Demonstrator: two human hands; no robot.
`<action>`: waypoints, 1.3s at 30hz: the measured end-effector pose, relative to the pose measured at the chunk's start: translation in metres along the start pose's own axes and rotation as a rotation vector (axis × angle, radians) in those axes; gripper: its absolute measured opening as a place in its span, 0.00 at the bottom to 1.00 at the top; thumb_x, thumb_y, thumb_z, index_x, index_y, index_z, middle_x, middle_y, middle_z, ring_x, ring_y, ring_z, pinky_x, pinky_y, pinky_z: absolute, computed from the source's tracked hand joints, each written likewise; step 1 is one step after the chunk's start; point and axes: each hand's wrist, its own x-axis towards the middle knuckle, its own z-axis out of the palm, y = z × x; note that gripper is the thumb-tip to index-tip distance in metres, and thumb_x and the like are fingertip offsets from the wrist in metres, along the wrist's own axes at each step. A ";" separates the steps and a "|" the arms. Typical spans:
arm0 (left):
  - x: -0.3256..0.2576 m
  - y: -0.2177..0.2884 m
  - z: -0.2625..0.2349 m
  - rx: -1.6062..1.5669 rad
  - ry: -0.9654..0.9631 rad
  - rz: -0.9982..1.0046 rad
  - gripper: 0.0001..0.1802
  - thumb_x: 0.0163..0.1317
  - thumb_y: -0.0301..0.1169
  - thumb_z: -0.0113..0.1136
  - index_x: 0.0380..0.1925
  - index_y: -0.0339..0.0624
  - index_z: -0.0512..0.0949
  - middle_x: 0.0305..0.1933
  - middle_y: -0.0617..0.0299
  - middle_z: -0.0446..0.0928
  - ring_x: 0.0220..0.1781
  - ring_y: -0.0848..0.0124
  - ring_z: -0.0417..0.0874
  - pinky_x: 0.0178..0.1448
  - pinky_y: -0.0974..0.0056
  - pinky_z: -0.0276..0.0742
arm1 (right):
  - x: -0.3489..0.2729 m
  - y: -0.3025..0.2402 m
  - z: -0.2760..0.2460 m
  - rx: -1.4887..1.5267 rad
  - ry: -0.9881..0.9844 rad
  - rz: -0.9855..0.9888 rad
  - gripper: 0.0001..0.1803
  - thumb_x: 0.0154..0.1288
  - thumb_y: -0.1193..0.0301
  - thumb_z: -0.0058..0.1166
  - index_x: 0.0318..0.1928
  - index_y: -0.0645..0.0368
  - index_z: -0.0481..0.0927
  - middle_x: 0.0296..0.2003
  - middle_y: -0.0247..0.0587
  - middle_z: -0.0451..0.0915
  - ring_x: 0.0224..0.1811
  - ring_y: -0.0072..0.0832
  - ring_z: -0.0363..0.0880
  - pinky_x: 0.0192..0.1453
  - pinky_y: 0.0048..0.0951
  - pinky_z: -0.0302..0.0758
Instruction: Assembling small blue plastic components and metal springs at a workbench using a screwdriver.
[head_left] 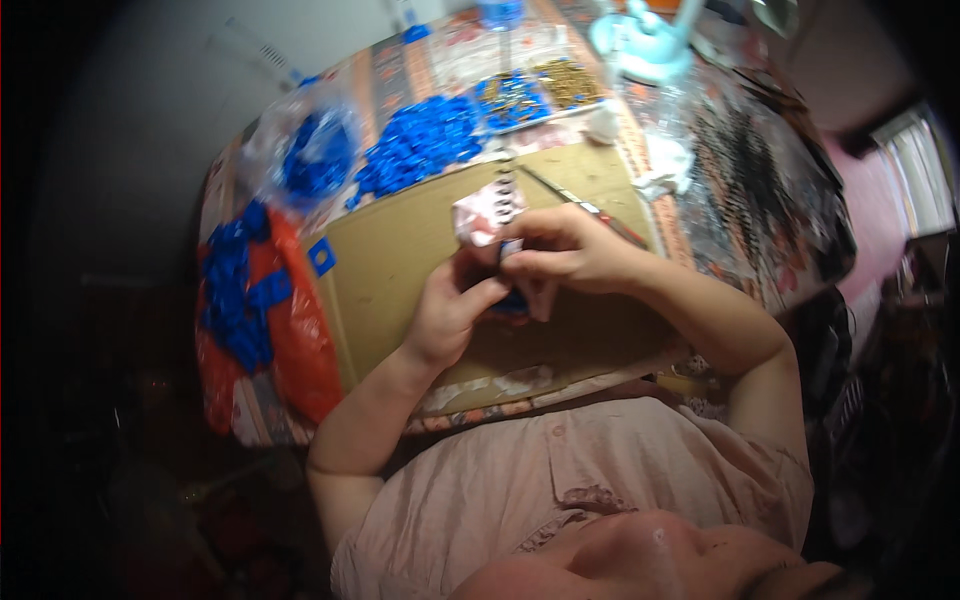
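Note:
Over the cardboard sheet [385, 285], both my hands are close together. My left hand [447, 312] is closed, thumb bent inward, around a small item mostly hidden by the fingers; a bit of blue [513, 302] shows beneath. My right hand [580, 250] pinches a small dark piece between thumb and fingers, just above the left thumb. A crumpled pink-and-white patterned scrap [478, 212] sticks out past the fingertips. Along its right edge runs a row of small black loops [505, 190]. Whether the scrap is cloth or paper, I cannot tell.
Loose blue pieces [425, 140] lie beyond the cardboard, beside a tray [528, 124] of blue and gold-coloured parts. A clear bag [310, 150] and a red bag [300, 345] hold blue pieces at left. A thin tool [590, 208] lies right; black strands [745, 180] in plastic are farther right.

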 end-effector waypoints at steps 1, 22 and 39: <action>0.001 0.001 0.000 -0.051 0.002 -0.036 0.15 0.59 0.26 0.50 0.47 0.36 0.67 0.40 0.55 0.74 0.37 0.67 0.80 0.36 0.65 0.82 | 0.000 0.002 -0.001 0.039 0.020 -0.031 0.14 0.60 0.73 0.52 0.46 0.66 0.74 0.31 0.32 0.77 0.34 0.13 0.70 0.37 0.18 0.71; 0.000 0.004 -0.010 -0.384 -0.096 -0.206 0.12 0.59 0.30 0.51 0.42 0.40 0.68 0.32 0.59 0.75 0.26 0.74 0.78 0.25 0.70 0.78 | 0.012 0.006 -0.012 0.269 -0.208 0.116 0.13 0.61 0.74 0.52 0.46 0.63 0.72 0.35 0.34 0.77 0.38 0.16 0.74 0.40 0.20 0.71; 0.000 0.000 -0.005 -0.222 0.003 -0.130 0.16 0.61 0.28 0.44 0.49 0.38 0.63 0.36 0.58 0.73 0.29 0.72 0.79 0.26 0.68 0.79 | 0.010 0.012 0.003 0.099 0.020 0.138 0.08 0.63 0.72 0.50 0.40 0.63 0.73 0.26 0.35 0.78 0.26 0.18 0.77 0.28 0.18 0.74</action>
